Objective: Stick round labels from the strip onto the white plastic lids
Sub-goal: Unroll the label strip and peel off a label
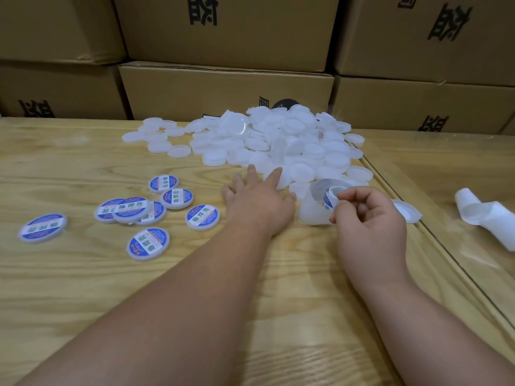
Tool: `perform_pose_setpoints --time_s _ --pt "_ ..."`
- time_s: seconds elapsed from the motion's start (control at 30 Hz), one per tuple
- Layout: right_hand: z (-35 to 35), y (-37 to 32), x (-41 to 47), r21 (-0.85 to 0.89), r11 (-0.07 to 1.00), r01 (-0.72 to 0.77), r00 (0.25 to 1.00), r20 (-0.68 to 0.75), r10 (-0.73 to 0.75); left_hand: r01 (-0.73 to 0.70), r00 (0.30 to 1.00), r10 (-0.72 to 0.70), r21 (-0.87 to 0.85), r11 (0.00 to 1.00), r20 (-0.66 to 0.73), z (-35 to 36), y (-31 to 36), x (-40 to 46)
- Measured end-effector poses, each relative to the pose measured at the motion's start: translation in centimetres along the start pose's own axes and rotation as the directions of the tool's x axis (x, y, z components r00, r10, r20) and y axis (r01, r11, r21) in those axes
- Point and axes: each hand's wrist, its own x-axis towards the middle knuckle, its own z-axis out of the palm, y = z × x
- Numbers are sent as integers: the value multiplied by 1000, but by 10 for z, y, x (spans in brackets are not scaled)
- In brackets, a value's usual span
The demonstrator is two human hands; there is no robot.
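Note:
A big heap of plain white plastic lids (281, 143) lies at the back of the wooden table. My left hand (256, 199) is stretched flat toward the near edge of that heap, fingers apart, fingertips touching a lid and holding nothing. My right hand (367, 215) pinches the label strip (315, 207), whose white backing curls in a loop; a round blue-and-white label (328, 197) shows at the fingertips. Several lids bearing blue labels (133, 210) lie scattered to the left of my left hand.
Stacked brown cardboard boxes (223, 87) wall off the back of the table. A spent length of white backing paper (490, 218) lies at the right, beyond a seam (418, 218) running across the table top. Bare wood lies near me.

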Motion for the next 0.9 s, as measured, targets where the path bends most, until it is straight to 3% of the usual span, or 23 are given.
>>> perform_pose_setpoints --time_s 0.33,0.47,0.6,0.77,0.83,0.9 --pt "3 6 1 -205 976 73 997 21 -70 -182 960 143 -152 971 -241 3 -1 -4" --pt "4 7 1 -235 971 50 998 36 -43 -192 962 123 -281 940 -245 2 -4 -6" --pt "3 8 2 -249 968 39 999 45 -29 -66 977 36 -136 988 -210 5 -4 -5" --pt "2 8 2 -267 962 51 997 62 -35 -52 989 48 -23 998 -138 5 -4 -1" --pt "2 7 2 -276 959 66 996 71 -48 -60 988 48 -78 995 -148 3 -4 -2" --pt "3 6 2 -285 955 77 996 73 -59 -78 989 43 -249 965 -144 -1 -7 -6"
